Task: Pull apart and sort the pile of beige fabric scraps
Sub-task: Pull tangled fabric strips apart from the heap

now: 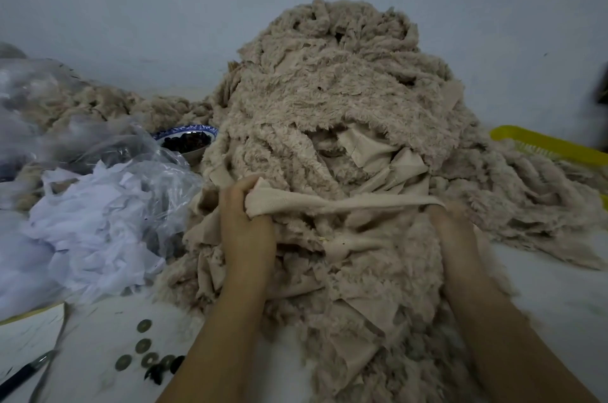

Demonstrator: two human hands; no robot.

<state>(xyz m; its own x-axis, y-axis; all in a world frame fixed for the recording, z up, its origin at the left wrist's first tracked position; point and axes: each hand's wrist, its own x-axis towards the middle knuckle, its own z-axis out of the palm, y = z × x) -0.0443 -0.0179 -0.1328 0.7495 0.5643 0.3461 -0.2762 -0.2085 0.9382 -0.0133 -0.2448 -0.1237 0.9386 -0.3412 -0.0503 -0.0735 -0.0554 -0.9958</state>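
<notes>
A big pile (345, 126) of fluffy beige scraps sits mid-worktop (559, 297), up to the back edge. The left hand (245, 215) and right hand (450, 231) each have a closed grip on one smooth strip (342, 203), stretched between them.

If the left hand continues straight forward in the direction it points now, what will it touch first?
Probably the tall pile of fluffy beige fabric scraps, right beyond the left hand, which grips a smooth beige strip. The blue-patterned bowl lies off to the side; depth is uncertain.
</notes>
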